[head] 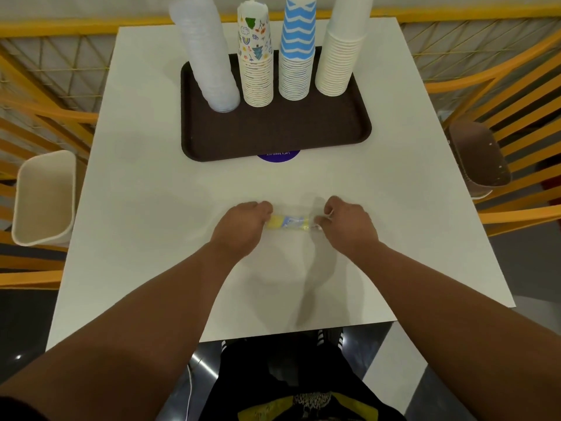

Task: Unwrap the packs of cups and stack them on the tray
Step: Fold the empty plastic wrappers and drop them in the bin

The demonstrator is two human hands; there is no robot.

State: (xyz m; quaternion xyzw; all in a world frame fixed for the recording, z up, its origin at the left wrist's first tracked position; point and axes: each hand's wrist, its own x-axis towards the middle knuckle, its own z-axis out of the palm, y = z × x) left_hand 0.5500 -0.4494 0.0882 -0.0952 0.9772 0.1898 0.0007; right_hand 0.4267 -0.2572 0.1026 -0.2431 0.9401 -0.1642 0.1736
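Hands work together near the front of the white surface [409,177]: the left hand [243,227] and right hand [346,223] each grip one end of a small rolled clear wrapper [288,222] with yellow and blue print, stretched between them just above the surface. Four cup stacks stand upright along the far edge of the brown tray [273,132]: clear plastic cups [209,62], doodle-print cups [256,62], blue zigzag cups [297,53] and plain white cups [343,53]
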